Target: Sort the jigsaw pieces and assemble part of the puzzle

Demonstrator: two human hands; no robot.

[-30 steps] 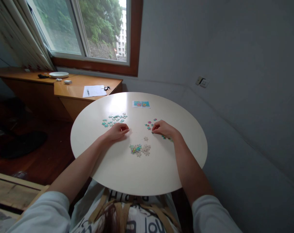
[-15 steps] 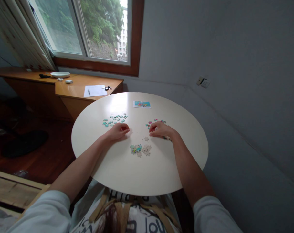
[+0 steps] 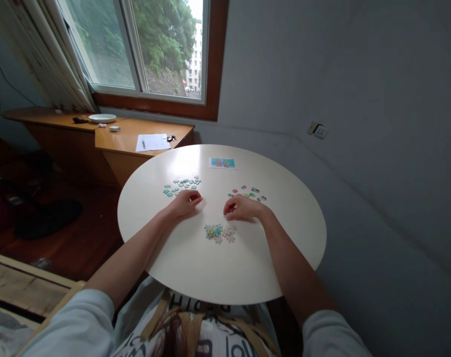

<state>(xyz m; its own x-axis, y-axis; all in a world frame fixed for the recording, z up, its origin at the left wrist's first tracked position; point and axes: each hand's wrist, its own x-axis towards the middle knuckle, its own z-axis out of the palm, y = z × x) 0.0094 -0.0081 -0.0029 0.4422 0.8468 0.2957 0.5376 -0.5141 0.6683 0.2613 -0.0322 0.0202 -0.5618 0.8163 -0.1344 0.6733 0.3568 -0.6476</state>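
Observation:
My left hand (image 3: 186, 202) is over the left side of the round white table (image 3: 196, 267), thumb and fingers pinched; whatever lies between the tips is hidden. Just beyond it is a spread of mostly teal puzzle pieces (image 3: 184, 184). My right hand (image 3: 242, 207) is closed, its fingertips down at the tabletop on a small puzzle piece (image 3: 227, 214) that is mostly covered. Behind that hand are more colourful pieces (image 3: 255, 190), pink, green and dark. Between my forearms sits a small heap of puzzle pieces (image 3: 214, 231), some printed side up, others showing grey backs.
A small picture card (image 3: 222, 163) lies at the table's far side. Beyond stands a wooden desk (image 3: 125, 139) with paper (image 3: 152, 142), keys (image 3: 171, 138) and a white plate (image 3: 102, 118). A wall with a socket (image 3: 321, 132) is on the right, a fan base (image 3: 49, 218) on the left floor.
My right hand has come down and slightly left over the loose grey puzzle piece, which its fingers now cover. My left hand stays pinched in place. The whole view has shifted a little.

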